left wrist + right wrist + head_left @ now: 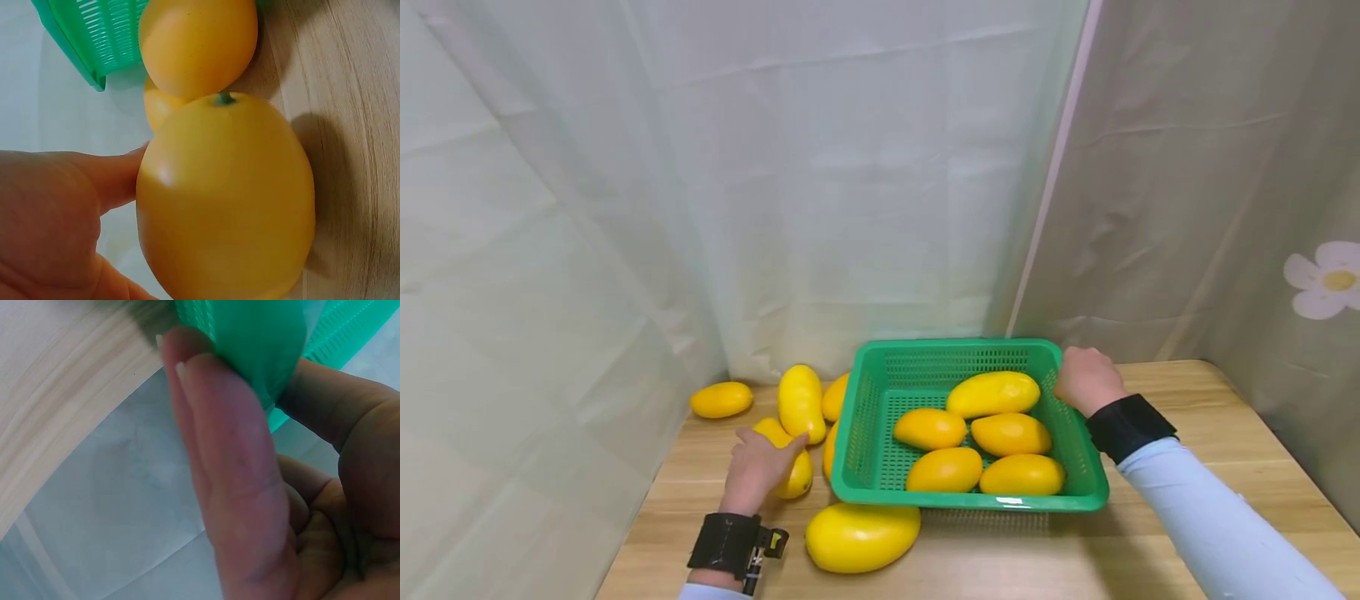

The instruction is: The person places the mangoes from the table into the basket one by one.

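My left hand (758,468) grips a yellow mango (795,477) on the table, left of a green plastic basket (970,500). The left wrist view shows my thumb (119,178) against the side of this mango, its green stem end facing the camera; the other fingers are mostly hidden. At the basket's right side my right hand (1088,381) holds the rim, pinching it between thumb and fingers in the right wrist view. Several mangoes lie inside the basket, among them a longer yellow one (993,394) at the back.
A yellow mango (801,404) stands behind my left hand, a smaller one (721,400) at the far left. Two more are partly hidden by the basket's left wall. A large mango (862,537) lies at the basket's front left. Curtains (880,183) hang behind the wooden table (1217,467).
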Demonstrator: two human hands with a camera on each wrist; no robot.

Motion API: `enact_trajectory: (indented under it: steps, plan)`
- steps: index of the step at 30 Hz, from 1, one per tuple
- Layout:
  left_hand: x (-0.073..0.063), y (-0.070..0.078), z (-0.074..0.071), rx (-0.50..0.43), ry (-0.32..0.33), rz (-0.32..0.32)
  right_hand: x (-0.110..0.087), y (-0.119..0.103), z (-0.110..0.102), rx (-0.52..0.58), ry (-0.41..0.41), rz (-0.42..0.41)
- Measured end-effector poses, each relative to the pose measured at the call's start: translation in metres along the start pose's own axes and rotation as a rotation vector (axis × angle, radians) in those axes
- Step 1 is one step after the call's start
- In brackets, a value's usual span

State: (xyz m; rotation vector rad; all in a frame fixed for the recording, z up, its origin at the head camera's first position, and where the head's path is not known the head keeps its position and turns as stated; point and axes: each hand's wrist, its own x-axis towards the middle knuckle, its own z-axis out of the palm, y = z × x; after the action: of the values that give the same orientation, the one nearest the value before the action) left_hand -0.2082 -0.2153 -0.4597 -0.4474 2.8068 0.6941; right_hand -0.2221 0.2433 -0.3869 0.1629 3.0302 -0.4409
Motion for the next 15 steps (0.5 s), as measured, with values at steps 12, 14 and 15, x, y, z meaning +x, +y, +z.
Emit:
enact_trajectory:
  steps: [12,14,15]
  plan:
    - [0.0002,-0.0038,-0.0042,0.0,-0.057,0.006,0.0019,-0.0029,-0.0002,-0.034,-0.011,0.027]
    - [-0.0004,-0.0049,-0.0064,-0.002,-0.072,0.006,0.0022,-0.0028,0.0001,-0.033,-0.017,0.032]
    - [-0.0007,-0.0055,-0.0076,0.0,-0.081,0.007,0.0024,-0.0026,0.0003,-0.035,-0.019,0.033]
